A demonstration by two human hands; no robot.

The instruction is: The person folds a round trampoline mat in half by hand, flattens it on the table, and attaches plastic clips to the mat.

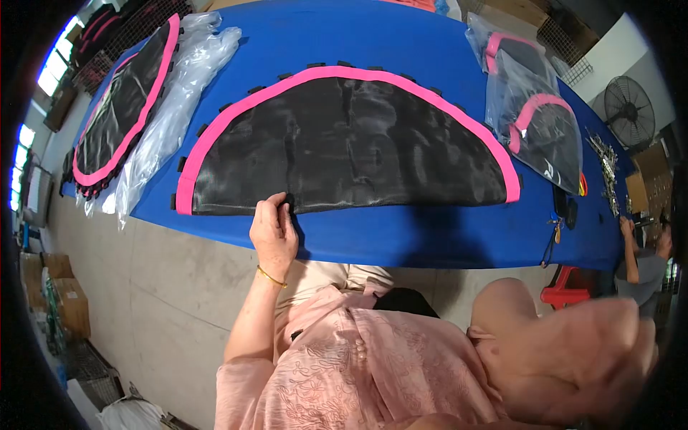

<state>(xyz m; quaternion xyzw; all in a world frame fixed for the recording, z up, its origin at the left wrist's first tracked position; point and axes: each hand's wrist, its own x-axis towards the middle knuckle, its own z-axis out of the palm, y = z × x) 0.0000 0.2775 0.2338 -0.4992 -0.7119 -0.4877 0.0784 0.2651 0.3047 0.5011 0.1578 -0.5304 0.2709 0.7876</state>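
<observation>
A half-round black mesh mat (344, 143) with a pink border and small black tabs along its curved edge lies flat on the blue-covered table (358, 240). Its straight edge faces me. At that edge, left of the middle, the fingers of my left hand (274, 228) are closed in a pinch on the mat. My right hand (609, 351) is raised close to the camera at the lower right, off the table. Motion smears its fingers, so whether it holds anything cannot be made out.
Another pink-edged mat (129, 107) lies at the left beside clear plastic (186, 93). Bagged pink-and-black pieces (541, 122) lie at the right, near metal parts (605, 168). A fan (629, 111), a red stool (566, 287) and another person (645, 269) are beyond.
</observation>
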